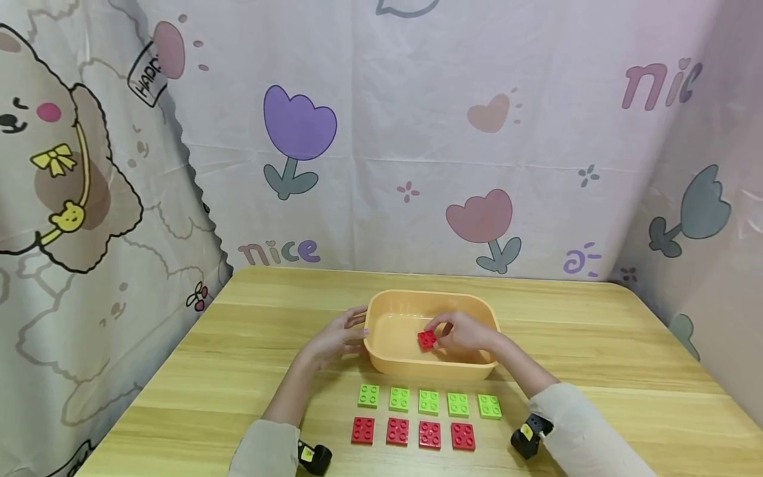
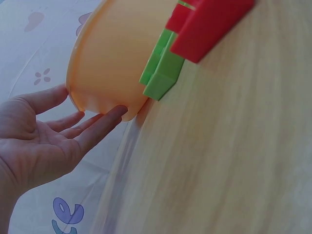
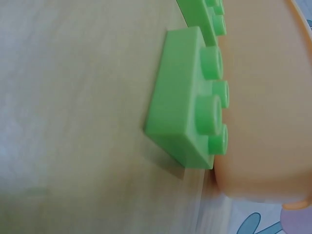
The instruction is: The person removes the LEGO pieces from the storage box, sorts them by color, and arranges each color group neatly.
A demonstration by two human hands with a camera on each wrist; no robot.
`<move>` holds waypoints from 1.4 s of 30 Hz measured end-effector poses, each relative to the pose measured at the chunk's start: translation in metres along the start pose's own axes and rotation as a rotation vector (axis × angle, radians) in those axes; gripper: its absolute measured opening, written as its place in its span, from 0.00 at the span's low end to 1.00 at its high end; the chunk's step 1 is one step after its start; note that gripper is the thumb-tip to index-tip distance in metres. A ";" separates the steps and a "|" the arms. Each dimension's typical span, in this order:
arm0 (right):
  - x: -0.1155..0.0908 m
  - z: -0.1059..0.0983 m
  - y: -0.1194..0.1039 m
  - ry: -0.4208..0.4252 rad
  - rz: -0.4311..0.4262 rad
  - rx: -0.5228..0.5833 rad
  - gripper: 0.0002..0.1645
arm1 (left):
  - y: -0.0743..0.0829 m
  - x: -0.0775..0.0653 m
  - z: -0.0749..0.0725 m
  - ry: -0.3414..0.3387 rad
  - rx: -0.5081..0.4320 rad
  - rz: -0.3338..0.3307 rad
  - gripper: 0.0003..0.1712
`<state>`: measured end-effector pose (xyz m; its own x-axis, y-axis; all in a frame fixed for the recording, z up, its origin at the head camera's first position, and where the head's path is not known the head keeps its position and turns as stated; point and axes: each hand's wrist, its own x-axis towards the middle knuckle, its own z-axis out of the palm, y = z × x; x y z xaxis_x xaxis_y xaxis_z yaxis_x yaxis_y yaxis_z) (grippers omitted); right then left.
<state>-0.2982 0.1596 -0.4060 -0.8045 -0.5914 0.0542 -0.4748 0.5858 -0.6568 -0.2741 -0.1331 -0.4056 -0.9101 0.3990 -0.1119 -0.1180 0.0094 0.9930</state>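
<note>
A yellow-orange plastic basin (image 1: 429, 370) stands on the wooden table. Inside it, my right hand (image 1: 467, 332) pinches a red toy brick (image 1: 426, 340) between thumb and fingers, low over the basin's floor. My left hand (image 1: 335, 339) is at the basin's left end. In the left wrist view its fairly straight fingers (image 2: 100, 127) touch the basin's outer wall (image 2: 114, 58), with the thumb at the rim. The right wrist view shows a green brick (image 3: 175, 87) beside the basin (image 3: 268, 107); the right hand is out of that view.
In front of the basin lies a row of several green bricks (image 1: 428, 402), and nearer me a row of several red bricks (image 1: 429, 434), studs up. A printed curtain (image 1: 387, 225) hangs behind the table (image 1: 572, 338) and along both sides.
</note>
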 end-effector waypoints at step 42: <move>-0.064 -0.022 -0.031 0.164 -0.063 0.074 0.18 | -0.001 0.001 -0.001 -0.008 -0.010 0.001 0.33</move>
<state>-0.2397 0.1918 -0.3726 -0.8243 -0.5237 0.2153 -0.5036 0.5042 -0.7015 -0.2748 -0.1334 -0.4070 -0.9071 0.4060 -0.1108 -0.1211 0.0003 0.9926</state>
